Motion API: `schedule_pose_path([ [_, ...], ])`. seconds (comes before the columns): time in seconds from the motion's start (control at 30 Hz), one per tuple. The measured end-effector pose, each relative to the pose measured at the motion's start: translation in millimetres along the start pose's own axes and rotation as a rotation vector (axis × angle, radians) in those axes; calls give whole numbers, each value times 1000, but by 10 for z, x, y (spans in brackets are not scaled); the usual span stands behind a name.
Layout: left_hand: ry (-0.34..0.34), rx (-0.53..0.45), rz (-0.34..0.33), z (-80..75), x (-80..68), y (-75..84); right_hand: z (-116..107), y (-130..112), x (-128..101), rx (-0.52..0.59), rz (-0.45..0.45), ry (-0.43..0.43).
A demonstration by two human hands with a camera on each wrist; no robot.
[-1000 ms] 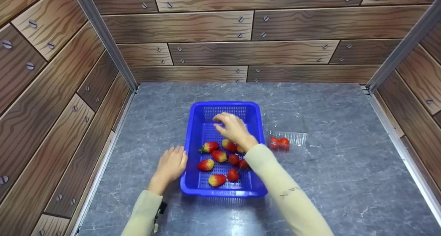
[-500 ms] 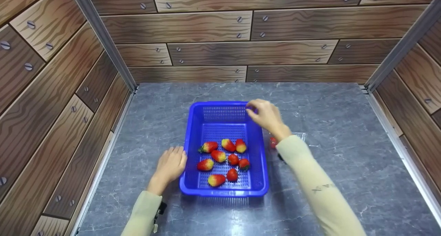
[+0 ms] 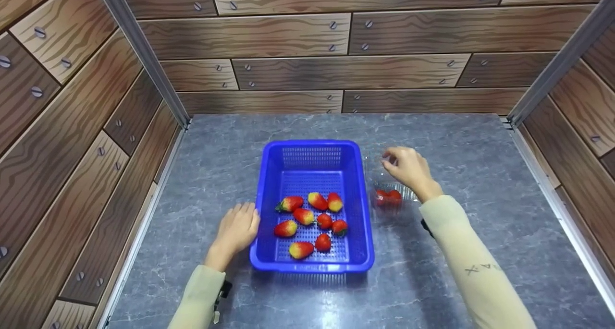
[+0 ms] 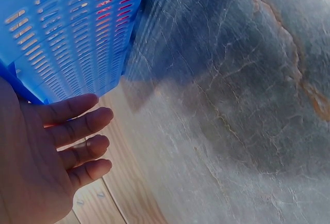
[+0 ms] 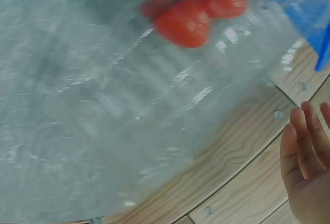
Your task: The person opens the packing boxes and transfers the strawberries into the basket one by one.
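Observation:
A blue plastic basket (image 3: 312,267) stands in the middle of the head view with several red and yellow strawberries (image 3: 286,228) on its floor. My left hand (image 3: 236,227) rests at the basket's left rim. In the left wrist view its fingers (image 4: 85,123) are extended, slightly bent, beside the slotted wall; the thumb is hidden. To the right of the basket lies a clear plastic box (image 3: 408,191) with red strawberries (image 5: 184,24) inside. Over that box hovers my right hand (image 3: 408,169), fingers relaxed and holding nothing.
Grey marbled tabletop (image 3: 480,185) surrounds the basket and box. Wood-patterned panels (image 3: 288,74) close off the back and both sides, with metal posts at the corners.
My right hand has swung right, out from above the basket and over to the clear box. My left hand stays at the basket's rim. The strawberries in the basket have not moved.

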State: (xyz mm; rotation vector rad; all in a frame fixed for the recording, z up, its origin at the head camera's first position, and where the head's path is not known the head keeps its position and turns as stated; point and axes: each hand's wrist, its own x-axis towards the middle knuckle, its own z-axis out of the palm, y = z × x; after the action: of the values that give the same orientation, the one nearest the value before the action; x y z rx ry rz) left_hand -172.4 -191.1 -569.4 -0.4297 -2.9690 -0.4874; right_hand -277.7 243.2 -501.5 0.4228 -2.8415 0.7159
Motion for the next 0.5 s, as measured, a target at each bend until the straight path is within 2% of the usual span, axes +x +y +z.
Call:
schedule_pose_path([
  [0.3,-16,-13,-8,-15,-10,4,54,199,-155,26,85,-157],
  [0.5,-7,-17,-6,-20,-18,11,140,279,-265,58,109,-246],
])
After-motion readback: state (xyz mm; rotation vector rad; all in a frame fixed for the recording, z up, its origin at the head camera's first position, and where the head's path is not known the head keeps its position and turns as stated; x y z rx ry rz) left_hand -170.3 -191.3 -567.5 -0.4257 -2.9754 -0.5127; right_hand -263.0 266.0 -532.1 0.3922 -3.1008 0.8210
